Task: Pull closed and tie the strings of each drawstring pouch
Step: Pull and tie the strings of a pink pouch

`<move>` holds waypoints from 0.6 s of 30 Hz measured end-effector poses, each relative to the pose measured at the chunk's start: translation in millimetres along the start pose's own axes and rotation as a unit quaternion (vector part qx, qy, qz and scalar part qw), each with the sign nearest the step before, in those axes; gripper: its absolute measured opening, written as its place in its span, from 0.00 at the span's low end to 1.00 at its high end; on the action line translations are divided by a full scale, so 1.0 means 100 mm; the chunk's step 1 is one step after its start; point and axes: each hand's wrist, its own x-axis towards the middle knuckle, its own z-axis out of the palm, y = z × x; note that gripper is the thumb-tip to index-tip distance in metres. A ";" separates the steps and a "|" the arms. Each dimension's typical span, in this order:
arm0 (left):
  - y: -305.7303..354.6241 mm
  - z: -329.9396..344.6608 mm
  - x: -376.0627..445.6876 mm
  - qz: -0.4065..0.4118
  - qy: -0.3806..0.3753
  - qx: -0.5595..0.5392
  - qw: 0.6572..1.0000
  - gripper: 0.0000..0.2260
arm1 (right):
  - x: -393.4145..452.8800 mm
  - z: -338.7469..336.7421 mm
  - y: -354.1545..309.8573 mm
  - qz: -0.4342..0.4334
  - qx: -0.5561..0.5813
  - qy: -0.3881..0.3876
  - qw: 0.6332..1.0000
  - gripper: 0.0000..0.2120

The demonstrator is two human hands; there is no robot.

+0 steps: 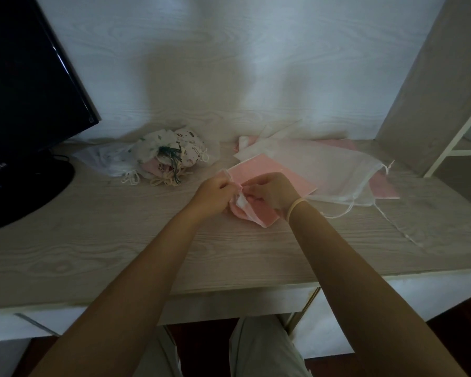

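Work in progress on one pink pouch [252, 212], lying on the wooden desk [120, 240] near its middle, directly under both hands. Left hand [215, 193] curled, fingers pinching the gathered white edging at the pouch mouth. Right hand [273, 191] likewise curled, fingertips closed on the same mouth from the other side; strings too small to make out, knot stage undetermined. Judged mid-step: mouth bunched, tie likely not finished.

Completed lot, by appearance: heap of cinched pouches [169, 156] at back left, beside the monitor [25, 104], with cord loops lying loose at the front. Exact count not discernible.

Outstanding, by appearance: flat pink pouches [278, 172] behind the hands, sheer white pouch [324, 170] spread over them with strings trailing right, mouth open. Several items evidently left; task judged roughly half done.
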 end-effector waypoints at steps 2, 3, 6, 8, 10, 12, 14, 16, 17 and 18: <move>-0.01 0.01 0.00 0.000 0.009 0.002 1.000 0.14 | -0.02 0.01 -0.01 -0.022 -0.073 0.031 0.997 0.03; -0.03 0.01 -0.01 0.003 0.018 0.005 1.000 0.15 | -0.01 0.01 -0.01 -0.030 -0.097 0.046 0.994 0.04; -0.11 -0.04 0.00 -0.012 0.051 -0.002 0.999 0.18 | 0.05 0.00 0.05 -0.031 -0.154 0.102 0.982 0.07; -0.15 -0.08 0.01 -0.023 0.061 0.001 0.998 0.18 | 0.09 0.00 0.09 -0.026 -0.177 0.123 0.976 0.09; -0.18 -0.10 0.02 -0.035 0.073 0.000 0.997 0.16 | 0.09 0.01 0.08 -0.034 -0.201 0.124 0.971 0.10; -0.21 -0.11 0.02 -0.043 0.093 0.005 0.995 0.17 | 0.08 0.02 0.06 -0.043 -0.233 0.123 0.964 0.10; -0.25 -0.13 0.01 -0.037 0.101 0.036 0.994 0.22 | 0.09 0.03 0.04 -0.045 -0.256 0.132 0.957 0.09; -0.25 -0.12 0.01 -0.031 0.093 0.085 0.992 0.23 | 0.12 -0.01 0.06 -0.034 -0.269 0.142 0.952 0.10; -0.25 -0.12 0.01 -0.031 0.089 0.102 0.990 0.23 | 0.13 -0.03 0.07 -0.028 -0.273 0.146 0.951 0.09; -0.24 -0.12 0.01 -0.030 0.086 0.115 0.989 0.22 | 0.14 -0.04 0.06 -0.024 -0.276 0.147 0.950 0.09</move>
